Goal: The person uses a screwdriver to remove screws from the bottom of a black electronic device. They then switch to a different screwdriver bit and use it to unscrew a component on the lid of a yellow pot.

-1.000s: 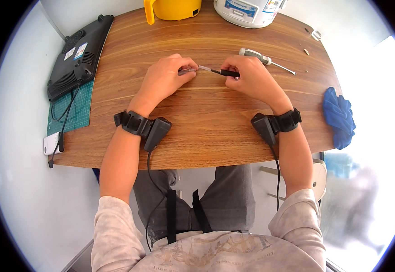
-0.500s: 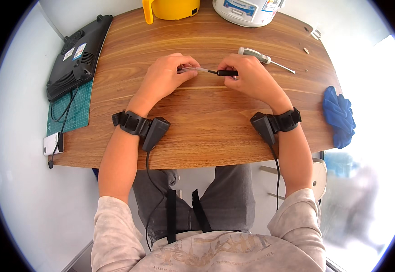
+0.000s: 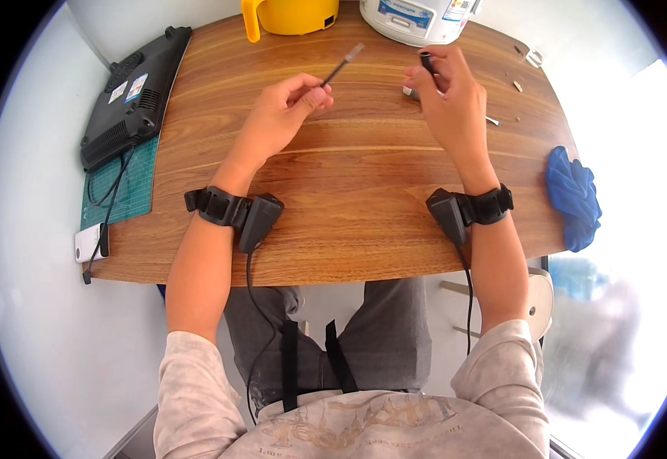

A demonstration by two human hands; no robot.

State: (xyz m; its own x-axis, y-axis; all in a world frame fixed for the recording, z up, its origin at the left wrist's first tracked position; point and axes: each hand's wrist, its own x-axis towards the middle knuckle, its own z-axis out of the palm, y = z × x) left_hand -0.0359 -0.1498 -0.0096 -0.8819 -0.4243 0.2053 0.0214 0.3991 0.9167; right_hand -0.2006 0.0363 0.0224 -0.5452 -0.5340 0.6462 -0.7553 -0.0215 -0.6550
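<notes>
My left hand [image 3: 291, 103], above the middle of the table, pinches a thin dark rod [image 3: 338, 70] with a pale translucent end. The rod slants up and away to the right; its lower end is hidden in my fingers. To the right, my right hand [image 3: 450, 96] is raised with its fingers closed around a small black tube [image 3: 427, 63], whose lower part I cannot see. The two pieces are well apart. Behind my right hand lies a grey-and-white screwdriver [image 3: 411, 92], mostly covered; its metal tip shows to the right of the wrist.
A yellow container [image 3: 295, 17] and a white appliance [image 3: 418, 19] stand at the back. On the left, a black device [image 3: 131, 99] rests on a green cutting mat [image 3: 136, 187], near a white box [image 3: 89, 243]. A blue cloth [image 3: 572, 199] hangs over the right edge.
The rod and the black tube, end to end before, have come apart. My right hand has moved up and right, over the screwdriver; my left hand has tilted the rod upward.
</notes>
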